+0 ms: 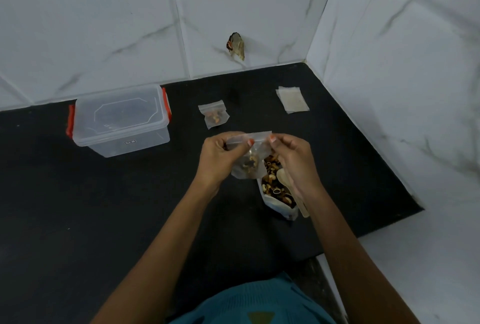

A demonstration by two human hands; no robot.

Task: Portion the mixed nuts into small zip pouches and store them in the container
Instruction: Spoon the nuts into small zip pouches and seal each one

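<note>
While our left hand and right hand pinch the zip strip of a filled pouch above the nut bag, we are sealing it; next it goes beside the finished pouch or into the lidded container.

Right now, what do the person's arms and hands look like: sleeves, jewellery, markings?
The left forearm and right forearm are bare as far as the frame shows: no sleeves, gloves, watch or bangles in view. No rings that I can make out on the left hand or right hand. The visible thumbnails carry orange-red polish. A teal knitted garment covers the torso at the bottom edge.
</note>
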